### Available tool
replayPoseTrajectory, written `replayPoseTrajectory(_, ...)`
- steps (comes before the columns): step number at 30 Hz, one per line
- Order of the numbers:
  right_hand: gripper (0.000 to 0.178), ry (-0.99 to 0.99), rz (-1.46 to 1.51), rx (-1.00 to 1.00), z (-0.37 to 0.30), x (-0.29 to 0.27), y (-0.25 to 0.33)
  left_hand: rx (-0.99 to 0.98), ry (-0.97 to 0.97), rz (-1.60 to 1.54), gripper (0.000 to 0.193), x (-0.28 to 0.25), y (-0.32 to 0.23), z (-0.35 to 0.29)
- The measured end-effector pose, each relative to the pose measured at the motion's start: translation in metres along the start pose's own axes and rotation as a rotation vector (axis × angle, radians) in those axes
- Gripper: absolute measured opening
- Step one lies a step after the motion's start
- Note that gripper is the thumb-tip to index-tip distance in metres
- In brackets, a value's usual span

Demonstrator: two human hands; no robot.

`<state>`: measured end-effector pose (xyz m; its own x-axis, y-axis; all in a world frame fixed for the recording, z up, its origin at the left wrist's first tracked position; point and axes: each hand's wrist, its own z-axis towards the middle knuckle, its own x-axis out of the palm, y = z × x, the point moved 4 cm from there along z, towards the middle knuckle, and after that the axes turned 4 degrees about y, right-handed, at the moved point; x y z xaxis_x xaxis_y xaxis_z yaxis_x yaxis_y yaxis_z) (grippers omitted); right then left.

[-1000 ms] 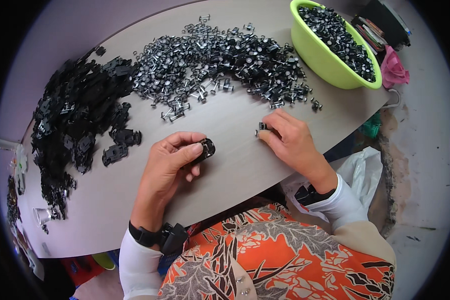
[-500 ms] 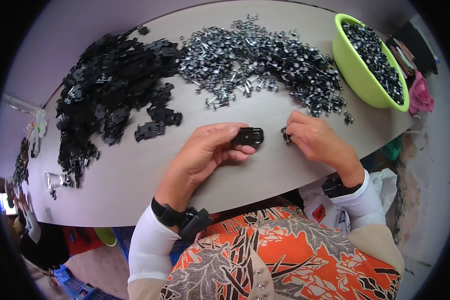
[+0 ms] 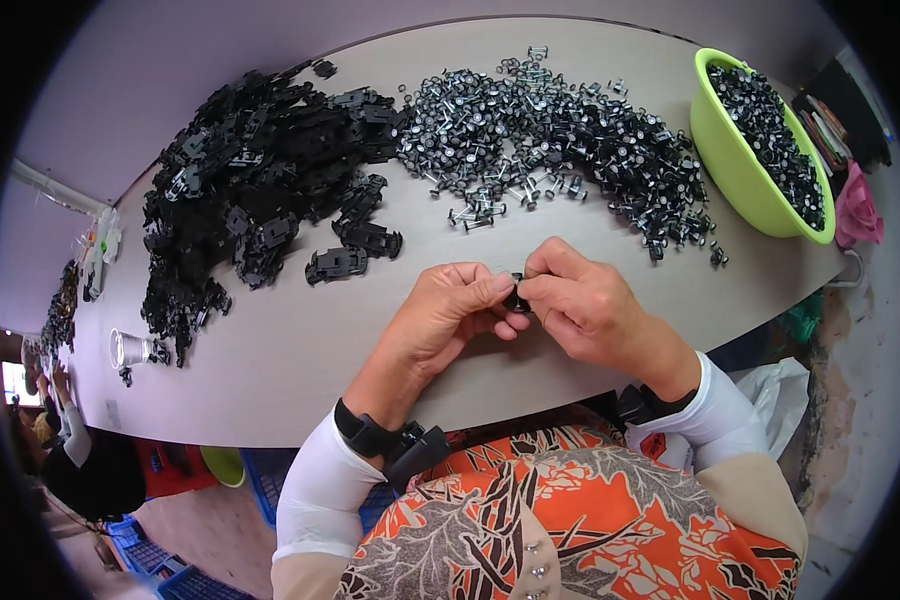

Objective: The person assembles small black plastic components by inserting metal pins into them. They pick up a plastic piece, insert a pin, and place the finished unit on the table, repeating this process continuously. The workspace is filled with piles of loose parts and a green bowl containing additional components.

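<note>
Over the near middle of the table, my left hand is closed on a black plastic toy car chassis, gripped between thumb and fingers. My right hand meets it from the right, its fingers pinched against the chassis end. A small wheel axle in that pinch is covered by the fingers now; the earlier picture shows its dark wheels. Most of the chassis is hidden too. Beyond my hands lie a heap of loose wheel axles, silver rods with black wheels, and to the left a big heap of black chassis.
A lime green basin full of wheel axles stands at the right table edge. A clear plastic cup lies on its side at the left, small black parts at its mouth. Another person's arm shows at the far left.
My right hand has moved left with the wheel axle, up to the chassis in my left hand, and the gap between the hands has closed. The whole view has shifted slightly.
</note>
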<state>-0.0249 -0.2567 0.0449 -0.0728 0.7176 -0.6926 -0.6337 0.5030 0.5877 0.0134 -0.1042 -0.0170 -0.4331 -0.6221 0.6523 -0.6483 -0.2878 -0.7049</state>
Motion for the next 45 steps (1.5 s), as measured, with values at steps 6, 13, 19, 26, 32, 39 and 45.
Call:
replayPoseTrajectory(6,0.016,0.003,-0.028,-0.009,-0.002,-0.001,0.003,0.058,-0.003,0.061,0.018,0.006,0.003,-0.002)
replayPoseTrajectory(13,0.029,0.010,-0.001,-0.009,0.000,0.007,0.006,0.100,-0.018,0.154,0.019,0.006,0.000,-0.007)
replayPoseTrajectory(19,0.047,-0.001,0.067,-0.040,-0.003,0.020,0.015,0.059,-0.126,0.259,0.022,0.013,-0.001,-0.021)
replayPoseTrajectory(26,0.041,0.050,0.298,0.051,0.001,0.008,0.022,0.185,-0.413,0.410,0.029,-0.002,-0.006,-0.101)
replayPoseTrajectory(32,0.028,0.033,0.109,0.174,0.003,-0.019,-0.041,0.110,-0.819,0.697,0.017,-0.037,0.009,-0.252)
replayPoseTrajectory(39,0.028,-0.045,-0.111,-0.191,0.045,0.014,-0.046,-0.181,-1.122,1.207,0.018,-0.045,-0.012,-0.294)
replayPoseTrajectory(45,0.007,0.129,-0.251,-0.057,0.046,0.028,-0.053,0.395,-0.774,1.510,0.013,-0.022,-0.079,-0.165)
